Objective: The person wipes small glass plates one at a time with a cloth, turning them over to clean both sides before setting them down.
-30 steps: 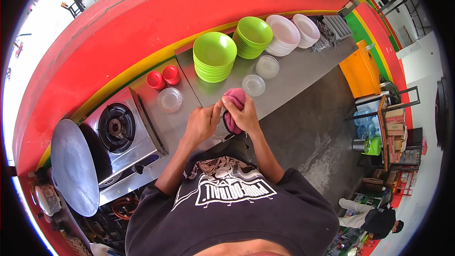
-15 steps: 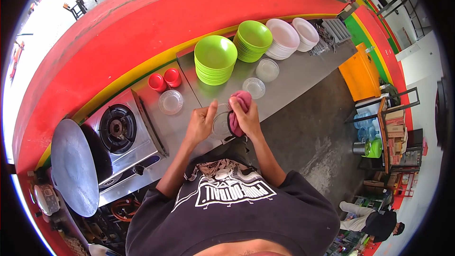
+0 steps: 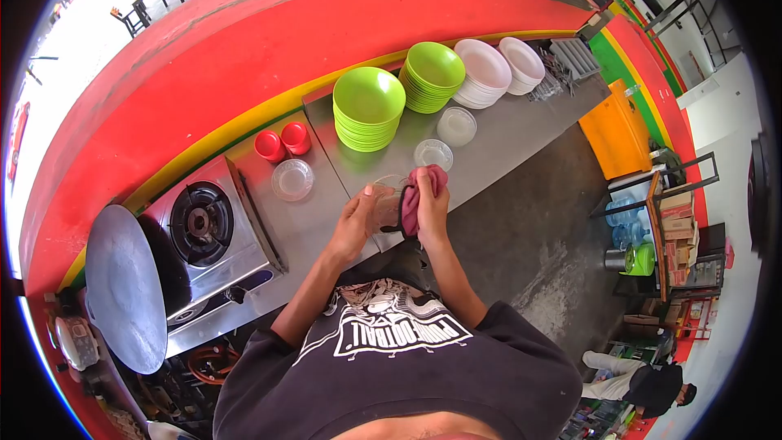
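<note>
Left hand (image 3: 356,222) grips the glass bowl (image 3: 385,205), right hand (image 3: 430,205) clutches the cloth (image 3: 415,195); wipe firmly, bowl steady over the counter (image 3: 497,134)

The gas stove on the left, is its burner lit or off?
Off, as far as shows: the burner on the gas stove looks dark, with no flame and no pot on it.

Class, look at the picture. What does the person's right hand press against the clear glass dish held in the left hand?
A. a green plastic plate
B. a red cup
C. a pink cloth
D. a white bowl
C: the right hand grips a crumpled pink cloth against the clear glass dish that the left hand holds above the steel counter.
</note>
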The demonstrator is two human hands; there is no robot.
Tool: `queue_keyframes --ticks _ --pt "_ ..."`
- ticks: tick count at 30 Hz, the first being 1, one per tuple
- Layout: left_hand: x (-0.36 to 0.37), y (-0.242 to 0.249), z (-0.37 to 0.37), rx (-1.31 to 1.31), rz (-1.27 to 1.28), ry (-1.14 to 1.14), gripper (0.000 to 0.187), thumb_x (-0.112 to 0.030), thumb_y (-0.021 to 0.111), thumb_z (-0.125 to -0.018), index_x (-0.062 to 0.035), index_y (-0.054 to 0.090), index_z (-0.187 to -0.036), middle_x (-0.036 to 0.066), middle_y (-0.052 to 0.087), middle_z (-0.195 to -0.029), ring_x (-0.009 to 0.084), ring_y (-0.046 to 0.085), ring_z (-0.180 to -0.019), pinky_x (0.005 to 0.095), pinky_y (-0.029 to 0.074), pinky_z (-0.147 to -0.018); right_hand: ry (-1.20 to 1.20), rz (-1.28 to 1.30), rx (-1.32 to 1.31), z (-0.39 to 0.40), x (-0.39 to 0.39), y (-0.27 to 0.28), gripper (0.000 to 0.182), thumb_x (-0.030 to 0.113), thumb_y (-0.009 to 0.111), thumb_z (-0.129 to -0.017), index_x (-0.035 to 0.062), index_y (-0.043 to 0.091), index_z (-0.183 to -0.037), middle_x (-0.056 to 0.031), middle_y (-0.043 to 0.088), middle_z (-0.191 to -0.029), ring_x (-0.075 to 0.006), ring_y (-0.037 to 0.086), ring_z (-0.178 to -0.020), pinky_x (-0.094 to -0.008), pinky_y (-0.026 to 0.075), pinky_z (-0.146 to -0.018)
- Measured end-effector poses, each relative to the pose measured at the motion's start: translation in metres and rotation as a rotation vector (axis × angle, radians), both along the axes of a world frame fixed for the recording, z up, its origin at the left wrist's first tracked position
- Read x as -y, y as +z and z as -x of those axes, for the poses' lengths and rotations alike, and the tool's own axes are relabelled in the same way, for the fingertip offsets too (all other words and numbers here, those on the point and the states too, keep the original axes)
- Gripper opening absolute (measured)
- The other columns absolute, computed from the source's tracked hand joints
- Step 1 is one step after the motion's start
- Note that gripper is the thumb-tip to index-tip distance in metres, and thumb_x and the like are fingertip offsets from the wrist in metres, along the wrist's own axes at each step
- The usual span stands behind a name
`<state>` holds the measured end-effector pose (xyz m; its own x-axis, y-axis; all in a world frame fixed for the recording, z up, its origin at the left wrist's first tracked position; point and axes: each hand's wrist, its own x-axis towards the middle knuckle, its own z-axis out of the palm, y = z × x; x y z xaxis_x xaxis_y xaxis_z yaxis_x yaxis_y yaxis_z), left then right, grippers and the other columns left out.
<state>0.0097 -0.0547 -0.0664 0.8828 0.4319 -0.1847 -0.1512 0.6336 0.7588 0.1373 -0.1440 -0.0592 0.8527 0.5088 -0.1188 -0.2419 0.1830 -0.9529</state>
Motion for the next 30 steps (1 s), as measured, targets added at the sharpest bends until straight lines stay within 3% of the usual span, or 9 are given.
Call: queue_keyframes --ticks 1,5,6,10,14,20,23,24,30 --pt "0.001 -0.002 0.0 0.019 0.159 -0.02 0.052 -0.046 0.038 -0.106 -0.0012 0.055 -0.127 0.013 0.068 -0.112 0.0222 0.07 -0.094 0.0338 0.056 -0.085 0.02 0.031 0.081 0.002 0.002 0.001 0.026 0.031 0.064 -0.098 0.0048 0.063 -0.1 0.0024 0.061 -0.083 -0.0036 0.053 -0.071 -0.0216 0.043 -0.063" --pt "-0.007 -0.012 0.005 -0.08 0.133 -0.117 0.051 -0.045 0.036 -0.107 -0.0044 0.05 -0.135 0.014 0.065 -0.118 0.0249 0.067 -0.105 0.0401 0.054 -0.091 -0.035 0.159 0.486 0.017 0.003 -0.003 0.038 0.023 0.071 -0.092 -0.0023 0.057 -0.116 -0.0091 0.065 -0.099 -0.018 0.062 -0.092 -0.0316 0.049 -0.083" --pt "-0.008 -0.01 0.005 -0.101 0.142 -0.119 0.051 -0.044 0.036 -0.107 -0.0049 0.049 -0.136 0.014 0.063 -0.122 0.025 0.065 -0.109 0.0413 0.052 -0.094 -0.033 0.185 0.691 0.019 0.0 0.0 0.045 0.02 0.073 -0.088 -0.0018 0.054 -0.123 -0.0169 0.065 -0.11 -0.0278 0.065 -0.1 -0.0369 0.049 -0.088" --pt "0.002 -0.022 -0.001 -0.14 0.193 0.051 0.051 -0.044 0.038 -0.107 -0.0059 0.048 -0.138 0.013 0.061 -0.127 0.0233 0.064 -0.111 0.0377 0.054 -0.094 0.205 0.297 1.051 0.041 0.002 0.017 0.053 0.017 0.073 -0.084 0.0035 0.052 -0.131 -0.0221 0.058 -0.129 -0.0422 0.054 -0.123 -0.0494 0.04 -0.106" --pt "-0.001 -0.026 0.003 -0.078 0.331 0.123 0.052 -0.044 0.034 -0.107 -0.0055 0.047 -0.14 0.014 0.056 -0.134 0.0261 0.057 -0.121 0.0414 0.047 -0.104 0.351 0.311 1.037 0.055 0.004 0.002 0.057 0.019 0.068 -0.089 0.0087 0.047 -0.14 -0.0167 0.051 -0.141 -0.0407 0.038 -0.14 -0.0592 0.024 -0.114" --pt "0.001 -0.017 0.004 -0.188 0.251 0.257 0.058 -0.05 0.036 -0.105 -0.0001 0.052 -0.129 0.021 0.064 -0.122 0.0271 0.067 -0.105 0.0393 0.055 -0.091 0.196 0.253 1.086 0.048 0.01 -0.028 0.056 0.013 0.067 -0.09 0.0036 0.045 -0.141 -0.0197 0.051 -0.139 -0.0372 0.044 -0.136 -0.0481 0.031 -0.113" --pt "-0.002 -0.043 0.005 -0.238 0.222 0.39 0.058 -0.054 0.041 -0.103 0.0014 0.057 -0.108 0.024 0.07 -0.105 0.0267 0.071 -0.082 0.035 0.06 -0.071 0.079 0.063 0.581 0.046 0.009 -0.053 0.053 0.008 0.066 -0.092 -0.0003 0.044 -0.139 -0.0229 0.05 -0.14 -0.0335 0.044 -0.137 -0.0438 0.032 -0.113" --pt "0.0 -0.036 0.004 -0.261 0.212 0.431 0.057 -0.055 0.043 -0.102 0.0008 0.056 -0.104 0.023 0.07 -0.1 0.0257 0.071 -0.076 0.0334 0.058 -0.065 0.003 0.03 0.463 0.047 0.008 -0.045 0.046 0.009 0.064 -0.094 -0.0032 0.047 -0.135 -0.0194 0.055 -0.132 -0.0236 0.051 -0.128 -0.035 0.038 -0.109" --pt "-0.001 -0.033 0.008 -0.491 -0.035 0.597 0.06 -0.06 0.05 -0.097 -0.0025 0.055 -0.083 0.018 0.069 -0.072 0.0203 0.065 -0.053 0.028 0.047 -0.044 0.261 0.001 -0.048 0.029 0.024 -0.051 0.038 0.017 0.067 -0.095 -0.0012 0.054 -0.126 -0.0061 0.063 -0.115 -0.0135 0.06 -0.106 -0.0266 0.046 -0.095"
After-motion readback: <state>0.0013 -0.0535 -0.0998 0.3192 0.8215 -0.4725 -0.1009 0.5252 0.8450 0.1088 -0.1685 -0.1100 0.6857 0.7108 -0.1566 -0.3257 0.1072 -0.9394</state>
